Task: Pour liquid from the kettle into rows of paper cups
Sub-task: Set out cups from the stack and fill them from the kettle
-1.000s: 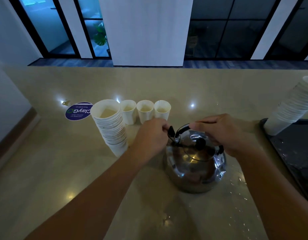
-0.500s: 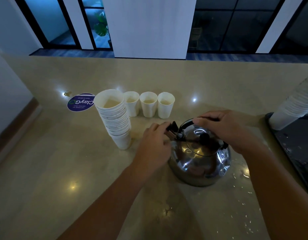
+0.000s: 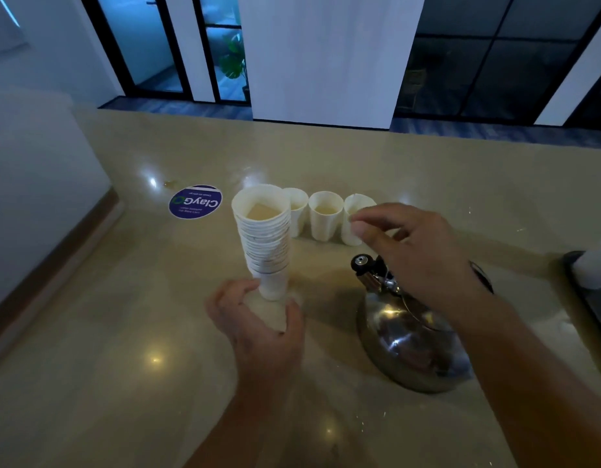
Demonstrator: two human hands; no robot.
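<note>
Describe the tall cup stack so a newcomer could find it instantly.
Start at the round blue sticker on the beige counter. Just right of it stands the stack of paper cups, at the left end of a row of three single cups, with the left hand open near its base. It alone is many cups nested, much taller than its neighbours.

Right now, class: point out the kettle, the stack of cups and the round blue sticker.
kettle (image 3: 403, 346), head view, on its shiny steel body.
stack of cups (image 3: 267, 244), head view, mid-stack side wall.
round blue sticker (image 3: 195, 201), head view, its centre.
</note>
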